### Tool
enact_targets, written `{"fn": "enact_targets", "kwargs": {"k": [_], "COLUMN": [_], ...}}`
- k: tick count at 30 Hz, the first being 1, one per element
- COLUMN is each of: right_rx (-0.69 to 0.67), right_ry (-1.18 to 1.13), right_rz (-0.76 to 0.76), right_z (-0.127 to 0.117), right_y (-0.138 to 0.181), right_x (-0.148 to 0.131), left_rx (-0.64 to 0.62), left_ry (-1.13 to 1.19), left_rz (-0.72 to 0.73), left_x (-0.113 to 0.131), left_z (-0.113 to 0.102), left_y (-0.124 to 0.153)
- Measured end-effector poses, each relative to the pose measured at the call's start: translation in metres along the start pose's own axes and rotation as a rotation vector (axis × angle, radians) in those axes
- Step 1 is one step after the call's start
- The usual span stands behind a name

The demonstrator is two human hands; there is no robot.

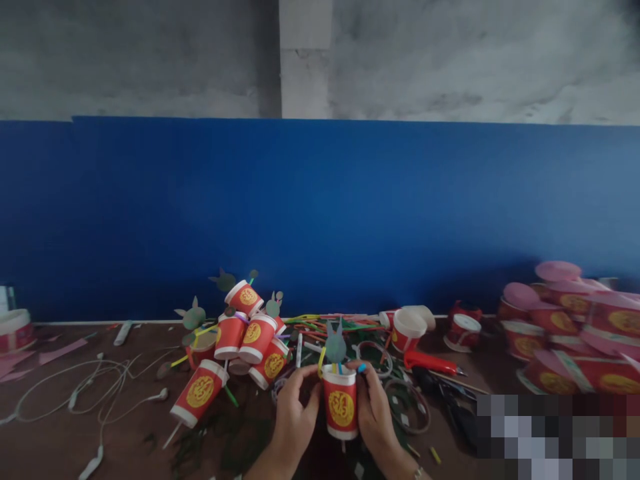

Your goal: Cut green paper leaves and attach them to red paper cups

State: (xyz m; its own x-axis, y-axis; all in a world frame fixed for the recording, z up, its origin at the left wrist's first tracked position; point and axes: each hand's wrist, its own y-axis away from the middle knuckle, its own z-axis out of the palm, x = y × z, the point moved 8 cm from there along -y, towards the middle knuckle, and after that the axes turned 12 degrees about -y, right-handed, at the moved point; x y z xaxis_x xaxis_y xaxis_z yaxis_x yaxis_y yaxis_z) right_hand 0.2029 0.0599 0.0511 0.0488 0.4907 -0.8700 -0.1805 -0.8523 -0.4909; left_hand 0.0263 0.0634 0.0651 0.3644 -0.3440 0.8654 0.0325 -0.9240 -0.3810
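Note:
A red paper cup (341,407) with a yellow round emblem stands upright between my two hands, a thin stick poking out below its base. A grey-green rabbit-head cutout (336,342) rises above its rim. My left hand (295,417) is closed at the cup's left side, fingertips by a bent yellow straw (321,360). On the other side my right hand (375,410) grips the cup, its index finger beside a blue straw end (361,368). My palms and some fingertips are partly hidden.
Similar cups with rabbit cutouts (257,337) are heaped at left, near white earphones (95,393). Behind lie coloured straws (330,323). To the right are plain cups (409,327), a red glue gun (433,362), tape rolls (407,407) and stacked cups with pink paper (565,320).

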Motion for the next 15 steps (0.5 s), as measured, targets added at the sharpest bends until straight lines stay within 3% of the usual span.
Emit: {"fn": "enact_targets", "kwargs": {"k": [9,15], "right_rx": [-0.052,0.003], "right_ry": [0.028,-0.102], "right_rz": [-0.074,0.070], "right_z": [0.006,-0.001], "right_y": [0.000,-0.002], "right_x": [-0.016,0.005], "left_rx": [-0.001,-0.176], "left_ry": [0.189,0.586], "left_rz": [-0.161,-0.379], "left_x": [-0.016,-0.027], "left_z": [0.004,0.025], "left_y": [-0.003,-0.003]}}
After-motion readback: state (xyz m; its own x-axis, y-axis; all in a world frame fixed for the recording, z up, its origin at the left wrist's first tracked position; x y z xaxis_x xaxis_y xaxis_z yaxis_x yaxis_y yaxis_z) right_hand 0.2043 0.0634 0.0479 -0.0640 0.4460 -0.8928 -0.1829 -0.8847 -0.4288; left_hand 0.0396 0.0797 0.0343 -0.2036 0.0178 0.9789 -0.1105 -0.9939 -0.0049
